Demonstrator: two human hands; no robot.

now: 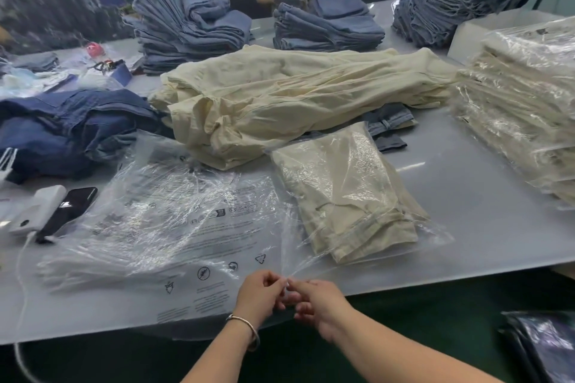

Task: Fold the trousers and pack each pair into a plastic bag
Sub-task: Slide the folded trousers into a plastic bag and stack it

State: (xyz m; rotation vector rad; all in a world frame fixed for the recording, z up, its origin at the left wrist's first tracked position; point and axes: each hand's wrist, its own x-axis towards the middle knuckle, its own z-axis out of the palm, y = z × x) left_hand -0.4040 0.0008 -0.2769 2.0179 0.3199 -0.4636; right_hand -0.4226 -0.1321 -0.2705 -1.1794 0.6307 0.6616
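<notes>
**Operator:** Where was the pair being packed?

**Technician:** The folded trousers (pixel 345 196) lay inside a plastic bag (pixel 435 235) on the bench (pixel 466 196), at 1 o'clock from the hands.

**Operator:** And the state of each hand?

**Technician:** The left hand (pixel 259 292) and right hand (pixel 314 298) met at 6 o'clock. Their fingers were curled, pinching the bag's loose mouth film and drawing it taut, probably to free the flap for sealing.

**Operator:** What about supplies?

**Technician:** Empty bags (pixel 174 221) lay at 10 o'clock, within easy reach. Loose trousers (pixel 280 96) waited at 12 o'clock. Packed bags (pixel 522 121) were stacked at 2 o'clock, likely to keep finished work separate.
</notes>
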